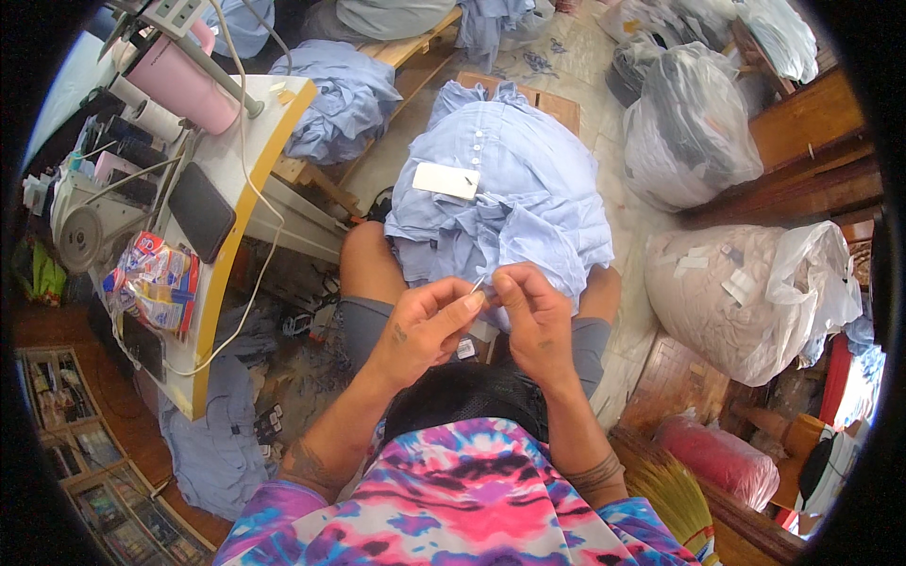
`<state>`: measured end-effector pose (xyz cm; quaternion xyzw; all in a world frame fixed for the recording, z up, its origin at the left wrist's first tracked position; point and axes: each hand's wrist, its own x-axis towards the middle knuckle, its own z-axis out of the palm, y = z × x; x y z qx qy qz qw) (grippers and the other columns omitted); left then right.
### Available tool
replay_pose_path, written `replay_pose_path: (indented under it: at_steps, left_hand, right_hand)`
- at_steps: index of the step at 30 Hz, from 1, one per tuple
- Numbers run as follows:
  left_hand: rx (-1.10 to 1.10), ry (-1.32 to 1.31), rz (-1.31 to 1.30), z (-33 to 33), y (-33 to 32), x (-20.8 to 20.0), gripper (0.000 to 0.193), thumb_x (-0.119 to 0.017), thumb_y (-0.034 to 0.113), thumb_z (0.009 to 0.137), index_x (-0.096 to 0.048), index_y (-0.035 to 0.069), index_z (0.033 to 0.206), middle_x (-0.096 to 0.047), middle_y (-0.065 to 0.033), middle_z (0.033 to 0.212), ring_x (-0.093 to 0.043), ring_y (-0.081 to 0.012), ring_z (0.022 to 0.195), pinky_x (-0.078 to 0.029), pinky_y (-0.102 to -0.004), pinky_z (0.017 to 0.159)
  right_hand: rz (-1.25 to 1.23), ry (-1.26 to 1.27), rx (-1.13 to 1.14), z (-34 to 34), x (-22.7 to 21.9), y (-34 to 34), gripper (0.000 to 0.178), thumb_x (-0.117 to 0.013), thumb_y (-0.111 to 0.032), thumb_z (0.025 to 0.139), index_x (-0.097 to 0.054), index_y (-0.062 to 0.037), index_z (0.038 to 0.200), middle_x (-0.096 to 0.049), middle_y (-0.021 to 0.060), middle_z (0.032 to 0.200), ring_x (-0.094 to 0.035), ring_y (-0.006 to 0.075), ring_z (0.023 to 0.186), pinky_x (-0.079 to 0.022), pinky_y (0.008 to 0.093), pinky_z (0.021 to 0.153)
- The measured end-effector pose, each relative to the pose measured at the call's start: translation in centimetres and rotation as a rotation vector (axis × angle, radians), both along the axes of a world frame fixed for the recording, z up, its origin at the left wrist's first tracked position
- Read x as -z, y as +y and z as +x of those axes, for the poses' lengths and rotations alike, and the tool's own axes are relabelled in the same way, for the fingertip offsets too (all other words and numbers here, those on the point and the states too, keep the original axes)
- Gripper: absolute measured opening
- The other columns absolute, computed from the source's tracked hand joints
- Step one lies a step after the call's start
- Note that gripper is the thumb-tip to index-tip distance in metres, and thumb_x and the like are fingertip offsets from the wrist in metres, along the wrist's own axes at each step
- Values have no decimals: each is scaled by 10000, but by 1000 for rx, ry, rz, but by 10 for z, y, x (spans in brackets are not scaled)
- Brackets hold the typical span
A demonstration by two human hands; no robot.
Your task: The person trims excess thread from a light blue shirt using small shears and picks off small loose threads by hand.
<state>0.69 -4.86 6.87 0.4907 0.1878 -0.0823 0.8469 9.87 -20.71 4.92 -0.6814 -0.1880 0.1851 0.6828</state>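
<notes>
Above my lap, my left hand is closed in a pinch on a thin, pale needle-like piece, its tip pointing up between thumb and finger. Close beside it, my right hand pinches too, the fingertips almost meeting the left ones. What the right fingers hold is too small to make out. A light blue shirt lies heaped over my knees, just beyond both hands, with a row of small white buttons showing. A white card with a small dark mark rests on the cloth.
At left stands a yellow-edged table with a phone, a pink tumbler, a plastic snack pack and a hanging cable. Stuffed plastic bags line the right side. More blue garments lie on a wooden bench.
</notes>
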Motion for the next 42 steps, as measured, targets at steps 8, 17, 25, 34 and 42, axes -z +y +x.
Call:
replay_pose_path:
  at_steps: [8,17,25,34,42]
  left_hand:
    - [-197,-124,68,4,5,3,207,-636,236,1056,-649,29,1052,-514,62,747,-353,4,473,-261,-188,414]
    - [-80,-87,186,24,6,8,172,-716,223,1011,-659,61,1009,-500,101,690,-384,13,482,-270,-180,423]
    - [-209,-67,-10,22,1,20,140,-733,203,999,-665,80,997,-499,89,650,-386,-5,444,-286,-193,386]
    - [-185,-120,75,19,-15,18,161,-728,226,1010,-660,80,1007,-505,75,639,-389,-14,433,-287,-194,380]
    - [-161,-55,72,5,-24,21,165,-734,231,1012,-677,76,1005,-520,96,667,-402,4,484,-267,-199,427]
  right_hand:
    - [99,117,-48,-13,11,2,157,-573,-119,1092,-623,31,1100,-634,48,1008,-593,93,924,-489,253,843]
    - [24,-124,-102,-3,12,-5,144,-548,-117,1094,-601,16,1076,-617,89,1069,-576,139,950,-486,281,867]
    - [-187,-537,101,-4,3,-14,87,-585,-77,1052,-594,9,1052,-606,151,1118,-593,241,975,-506,327,842]
    - [-63,-6,104,-21,9,-34,145,-657,-119,1031,-601,7,1077,-657,112,989,-619,176,861,-505,296,786]
    - [-201,-117,39,-32,-9,-34,297,-777,-219,965,-636,2,1104,-696,97,886,-652,168,786,-528,312,723]
